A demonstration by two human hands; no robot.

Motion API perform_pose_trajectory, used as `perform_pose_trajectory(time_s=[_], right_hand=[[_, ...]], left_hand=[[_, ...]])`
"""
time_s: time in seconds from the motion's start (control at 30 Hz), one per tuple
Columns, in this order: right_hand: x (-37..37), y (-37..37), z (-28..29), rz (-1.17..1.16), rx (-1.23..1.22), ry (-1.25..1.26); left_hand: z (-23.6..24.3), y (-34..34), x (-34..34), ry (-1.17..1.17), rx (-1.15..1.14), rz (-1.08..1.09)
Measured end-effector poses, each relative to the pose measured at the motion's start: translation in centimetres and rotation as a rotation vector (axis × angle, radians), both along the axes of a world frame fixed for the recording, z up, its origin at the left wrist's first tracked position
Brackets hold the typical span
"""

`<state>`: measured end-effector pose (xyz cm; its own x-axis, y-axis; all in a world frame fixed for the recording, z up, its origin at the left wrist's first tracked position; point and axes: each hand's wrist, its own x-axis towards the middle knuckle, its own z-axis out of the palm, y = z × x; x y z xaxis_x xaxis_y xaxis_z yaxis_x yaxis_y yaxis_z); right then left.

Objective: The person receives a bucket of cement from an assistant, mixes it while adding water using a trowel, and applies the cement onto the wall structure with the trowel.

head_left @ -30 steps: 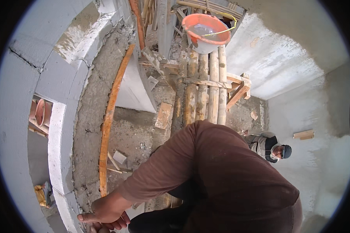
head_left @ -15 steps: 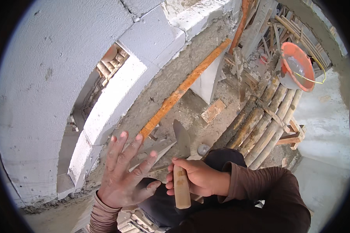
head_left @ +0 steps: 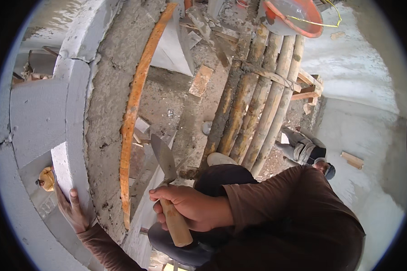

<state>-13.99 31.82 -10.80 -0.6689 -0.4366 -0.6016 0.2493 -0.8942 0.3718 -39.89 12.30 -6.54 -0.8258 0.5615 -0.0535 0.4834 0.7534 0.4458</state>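
Observation:
My right hand [head_left: 192, 210] is closed round the wooden handle of a trowel [head_left: 164, 156]. The steel blade points up and away and looks bare, with the handle's butt toward me. On the left, my left hand [head_left: 74, 212] grips the edge of a pale concrete block [head_left: 67, 169] in the wall opening. Its thumb lies on the near face, while the fingers reach along the inner face and are partly hidden. Rough grey mortar [head_left: 106, 122] covers the ledge beside the block, and a long orange-brown wooden strip [head_left: 133, 110] runs along the ledge's edge.
Lashed round poles [head_left: 262, 95] form a platform ahead, bearing an orange bucket [head_left: 313, 30]. A loose brick [head_left: 201, 81] lies on the floor below. One person [head_left: 305, 147] is down at the right; another in yellow [head_left: 46, 178] shows through the left opening.
My left hand has gone from open in mid-air to the block's edge at the left. The view has swung left, bringing two people into sight. The trowel stays in my right hand.

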Motion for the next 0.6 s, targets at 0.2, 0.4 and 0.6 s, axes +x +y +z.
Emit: perform_pose_trajectory(time_s=[0.2, 0.4, 0.6], right_hand=[[1.0, 0.3, 1.6, -0.177, 0.002, 0.114], [5.8, 1.5, 4.9, -0.501, 0.215, 0.139], [14.6, 1.1, 9.0, -0.806, 0.412, 0.308]], left_hand=[[-0.4, -2.4, -1.5, 0.066, -0.032, 0.008], [-0.7, -0.9, -0.9, -0.149, 0.081, 0.164], [0.5, -0.2, 0.0, -0.040, -0.037, 0.041]])
